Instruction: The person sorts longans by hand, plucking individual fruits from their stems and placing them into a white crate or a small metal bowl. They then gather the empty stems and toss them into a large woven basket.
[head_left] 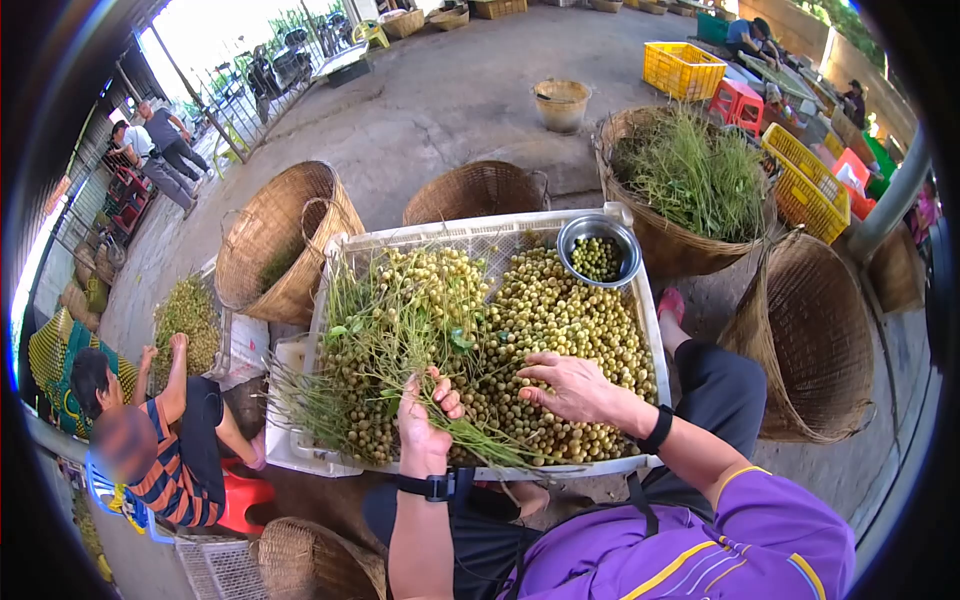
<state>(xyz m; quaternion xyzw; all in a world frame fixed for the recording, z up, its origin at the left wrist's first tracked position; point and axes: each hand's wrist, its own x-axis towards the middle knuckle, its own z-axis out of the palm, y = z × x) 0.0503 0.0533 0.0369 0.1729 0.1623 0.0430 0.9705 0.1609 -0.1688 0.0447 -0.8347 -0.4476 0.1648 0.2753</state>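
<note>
Over round fruit (570, 325) hangs the right hand (574, 389), seemingly empty; the left hand (424, 418) grips stems (484, 441).

At centre, the fruit (590, 325) is showing yellow-brown, the stems (490, 446) green, the tray (440, 232) white. At lower right, the wearer's shirt (620, 550) is displaying purple with yellow stripes; at lower left, the co-worker's shirt (185, 478), orange and dark bands; at upper right, one crate (684, 74), yellow.
</note>
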